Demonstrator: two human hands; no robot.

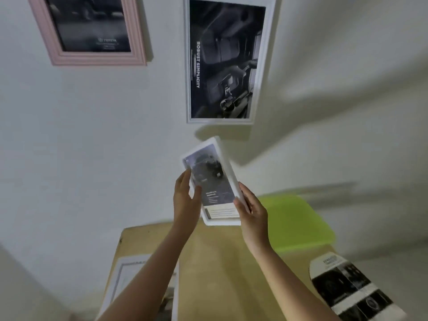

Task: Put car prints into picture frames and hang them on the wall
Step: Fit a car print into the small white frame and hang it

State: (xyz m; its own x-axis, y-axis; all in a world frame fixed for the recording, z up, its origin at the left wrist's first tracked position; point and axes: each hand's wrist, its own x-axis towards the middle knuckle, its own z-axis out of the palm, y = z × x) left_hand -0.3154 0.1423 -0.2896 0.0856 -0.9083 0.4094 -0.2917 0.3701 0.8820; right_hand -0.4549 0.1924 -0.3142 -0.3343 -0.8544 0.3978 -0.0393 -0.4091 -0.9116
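Observation:
A white picture frame (214, 181) with a dark car print inside is held up in the air in front of the wall, tilted to the left. My left hand (185, 200) grips its left edge and my right hand (252, 212) grips its lower right edge. On the wall above hangs a white frame (265, 66) with a car-interior print reading "ROBUST SIMPLICITY". A pink frame (92, 57) with a dark car print hangs to the upper left. Loose car prints lie on the table: one at the lower left (129, 281), one at the right edge (352, 288).
A wooden table (220, 262) stands against the white wall (92, 147) below my arms. A lime-green plastic stool or lid (296, 221) sits at the table's far right corner.

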